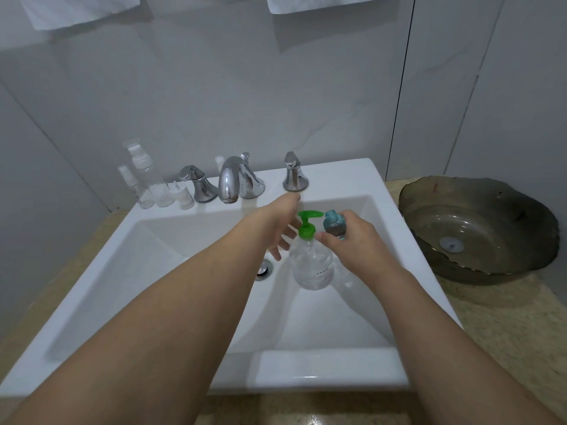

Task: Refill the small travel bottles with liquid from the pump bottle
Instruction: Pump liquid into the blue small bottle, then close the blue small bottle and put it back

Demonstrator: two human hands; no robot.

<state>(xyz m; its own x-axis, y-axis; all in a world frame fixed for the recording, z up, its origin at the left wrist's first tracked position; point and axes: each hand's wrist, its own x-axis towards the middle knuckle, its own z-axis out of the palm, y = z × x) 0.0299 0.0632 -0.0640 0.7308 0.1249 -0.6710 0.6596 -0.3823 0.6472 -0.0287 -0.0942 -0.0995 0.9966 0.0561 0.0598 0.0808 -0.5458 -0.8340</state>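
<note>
A clear pump bottle [312,265] with a green pump head [307,223] stands inside the white sink [184,240], right of the drain. My right hand [352,240] grips a small blue travel bottle [334,223], its open mouth held against the green spout. My left hand [280,223] hovers beside the pump on its left, fingers loosely spread and pointing down, holding nothing. Several clear travel bottles [150,179] stand on the sink's back left ledge.
A chrome faucet [234,179] with two handles lines the back of the sink. The drain [264,268] lies just left of the pump bottle. A dark glass bowl [478,231] sits on the beige counter to the right. White towels hang above.
</note>
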